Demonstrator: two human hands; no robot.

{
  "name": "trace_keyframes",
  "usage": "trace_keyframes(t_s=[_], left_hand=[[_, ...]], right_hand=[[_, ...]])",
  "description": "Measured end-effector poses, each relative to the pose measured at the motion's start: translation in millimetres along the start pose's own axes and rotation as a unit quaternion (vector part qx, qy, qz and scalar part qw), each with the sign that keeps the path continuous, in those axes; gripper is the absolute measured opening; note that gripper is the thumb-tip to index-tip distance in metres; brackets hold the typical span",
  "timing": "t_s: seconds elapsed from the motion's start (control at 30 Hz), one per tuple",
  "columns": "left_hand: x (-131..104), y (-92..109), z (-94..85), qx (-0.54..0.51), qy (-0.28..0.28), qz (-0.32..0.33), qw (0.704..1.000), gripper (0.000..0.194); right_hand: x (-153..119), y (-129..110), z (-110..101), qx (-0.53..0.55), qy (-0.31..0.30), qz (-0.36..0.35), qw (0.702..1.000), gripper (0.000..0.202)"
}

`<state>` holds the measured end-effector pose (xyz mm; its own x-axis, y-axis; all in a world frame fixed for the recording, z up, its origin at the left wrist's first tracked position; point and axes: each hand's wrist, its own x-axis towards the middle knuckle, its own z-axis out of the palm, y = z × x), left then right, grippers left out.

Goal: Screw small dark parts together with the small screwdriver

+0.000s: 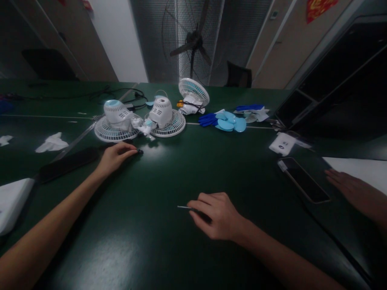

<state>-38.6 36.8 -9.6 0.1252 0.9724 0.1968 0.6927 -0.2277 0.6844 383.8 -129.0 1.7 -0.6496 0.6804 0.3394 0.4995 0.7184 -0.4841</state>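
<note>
My left hand point(116, 158) is closed in a pinch on a small black part point(140, 152), just in front of the fans. Near the middle of the green table point(157, 177), my right hand point(214, 213) grips a thin metal tool point(183, 207) whose tip points left. Two white fan units lie face down, one at the left point(116, 117) and one beside it point(162, 112), with white joint pieces point(145, 127) between them. Behind them a third small fan point(193, 94) rests tilted on the table.
Light-blue blades point(231, 121) and blue gloves point(208, 119) lie back right. A phone point(305, 181) and a white box point(282, 143) are at the right, beside another person's hand point(350, 187). At the left are crumpled tissue point(53, 143) and a white object point(13, 203).
</note>
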Motion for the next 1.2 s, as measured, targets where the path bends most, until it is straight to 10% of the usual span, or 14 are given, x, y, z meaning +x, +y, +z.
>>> trace_keyframes(t_s=[0.57,1.2], left_hand=[[-2,4,6.9,-0.018,0.010,-0.052,0.998,0.054],[-7,11,10.4,0.063,0.004,0.115,0.991,0.034]], right_hand=[[2,-4,-1,0.005,-0.004,0.010,1.000,0.022],[3,-4,-2,0.000,-0.014,0.012,1.000,0.022]])
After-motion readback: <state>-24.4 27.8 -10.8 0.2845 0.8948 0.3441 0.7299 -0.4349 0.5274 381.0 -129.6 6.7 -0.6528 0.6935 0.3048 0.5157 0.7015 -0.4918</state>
